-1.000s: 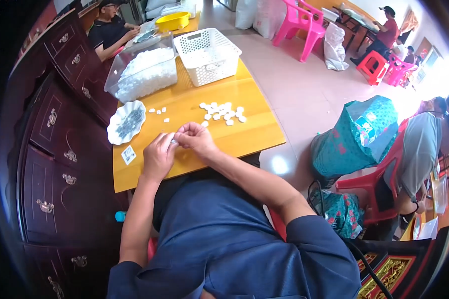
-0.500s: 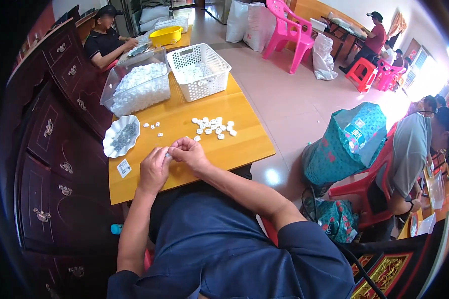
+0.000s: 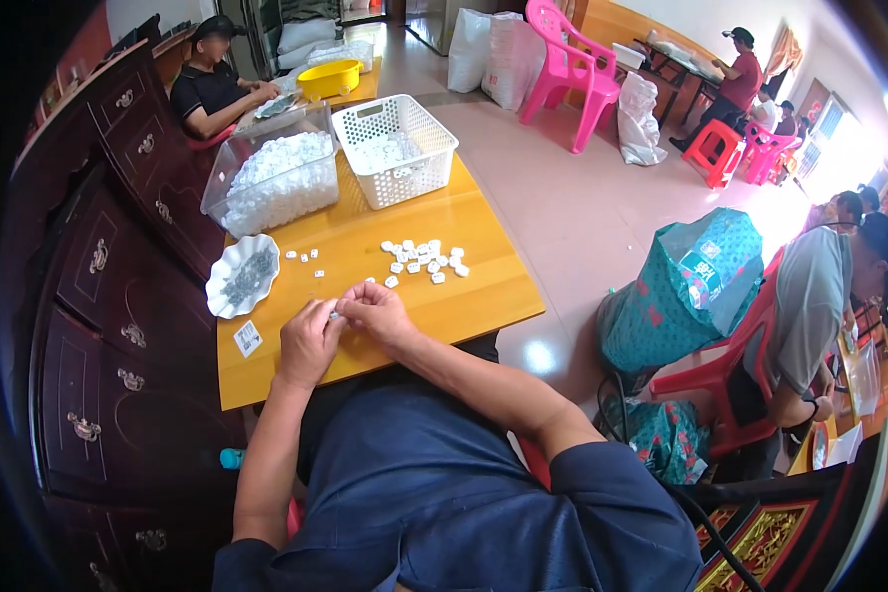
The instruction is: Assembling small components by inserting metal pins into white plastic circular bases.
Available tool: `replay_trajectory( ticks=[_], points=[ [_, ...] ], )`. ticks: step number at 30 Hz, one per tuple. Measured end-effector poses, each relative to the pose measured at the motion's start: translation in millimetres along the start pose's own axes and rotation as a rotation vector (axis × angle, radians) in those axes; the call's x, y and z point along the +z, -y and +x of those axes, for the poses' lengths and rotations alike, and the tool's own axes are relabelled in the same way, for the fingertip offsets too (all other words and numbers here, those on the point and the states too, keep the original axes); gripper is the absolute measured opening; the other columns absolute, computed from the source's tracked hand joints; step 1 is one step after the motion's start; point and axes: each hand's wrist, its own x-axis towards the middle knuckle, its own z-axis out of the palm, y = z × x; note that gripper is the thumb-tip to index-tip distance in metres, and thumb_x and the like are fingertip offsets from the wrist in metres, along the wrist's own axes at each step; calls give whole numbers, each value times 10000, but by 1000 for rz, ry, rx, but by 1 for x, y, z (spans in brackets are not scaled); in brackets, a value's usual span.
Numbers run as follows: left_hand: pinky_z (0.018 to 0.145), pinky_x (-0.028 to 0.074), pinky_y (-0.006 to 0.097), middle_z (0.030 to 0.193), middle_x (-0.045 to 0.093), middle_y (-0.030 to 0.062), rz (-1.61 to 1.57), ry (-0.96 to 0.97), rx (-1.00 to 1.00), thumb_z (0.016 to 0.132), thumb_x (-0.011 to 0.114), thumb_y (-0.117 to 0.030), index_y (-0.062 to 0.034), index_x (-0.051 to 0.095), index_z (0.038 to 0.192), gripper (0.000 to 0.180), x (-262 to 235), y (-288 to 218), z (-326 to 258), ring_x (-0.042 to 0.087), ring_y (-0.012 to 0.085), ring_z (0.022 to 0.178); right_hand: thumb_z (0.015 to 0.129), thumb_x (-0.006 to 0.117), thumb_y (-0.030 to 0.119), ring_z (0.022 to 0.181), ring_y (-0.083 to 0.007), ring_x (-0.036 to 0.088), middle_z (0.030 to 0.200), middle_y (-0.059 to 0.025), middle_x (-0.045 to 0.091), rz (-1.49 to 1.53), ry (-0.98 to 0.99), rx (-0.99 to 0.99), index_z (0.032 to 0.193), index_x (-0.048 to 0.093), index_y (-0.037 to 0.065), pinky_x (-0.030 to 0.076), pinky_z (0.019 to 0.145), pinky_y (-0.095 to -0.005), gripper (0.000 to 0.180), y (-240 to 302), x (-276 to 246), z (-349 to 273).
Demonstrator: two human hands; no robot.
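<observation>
White bit [image 3: 334, 315]: mostly hidden | left fingers [image 3: 321, 309], right fingers [image 3: 350, 304]: closed round it | blocks [image 3: 304, 258] by dish [image 3: 217, 296]: four | basket [image 3: 414, 180]: one

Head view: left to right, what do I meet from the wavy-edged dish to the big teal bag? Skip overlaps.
Wavy-edged white dish → left hand → scattered white pieces → big teal bag. Right hand skipped: overlaps the left hand and pieces sideways.

Held piece [image 3: 334, 315] mostly hidden, seemingly
</observation>
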Motion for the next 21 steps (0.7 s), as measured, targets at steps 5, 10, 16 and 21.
replay_trajectory(
  ticks=[5, 10, 16, 21],
  points=[
    [687, 526, 421, 887, 656, 157, -13, -30, 12, 876, 671, -104, -18, 651, 1024, 173, -2, -5, 0, 650, 356, 793, 886, 725, 72, 578, -50, 520, 720, 4, 614, 75, -5, -34, 895, 613, 52, 417, 523, -193, 114, -1, 4, -1],
    [685, 525, 417, 876, 656, 156, -28, -46, 13, 867, 671, -81, -21, 660, 1007, 153, -4, -2, 0, 650, 352, 786, 891, 720, 71, 693, -64, 586, 824, -8, 652, 65, 31, -27, 922, 613, 69, 466, 623, -192, 112, -1, 3, -2],
    [681, 520, 397, 896, 655, 163, -142, -87, 0, 861, 678, -65, -12, 660, 1034, 181, -2, 0, 0, 652, 347, 794, 903, 711, 84, 705, -55, 587, 836, -3, 654, 1, 14, -48, 941, 611, 61, 466, 627, -189, 110, 5, 6, -3],
    [693, 520, 391, 915, 659, 171, -237, -41, -55, 874, 667, -72, 3, 661, 1049, 190, 0, 0, 2, 651, 357, 812, 910, 700, 89, 680, -42, 553, 813, 5, 641, -62, 50, -103, 942, 608, 55, 444, 608, -179, 102, 3, -1, 3]
  ],
)
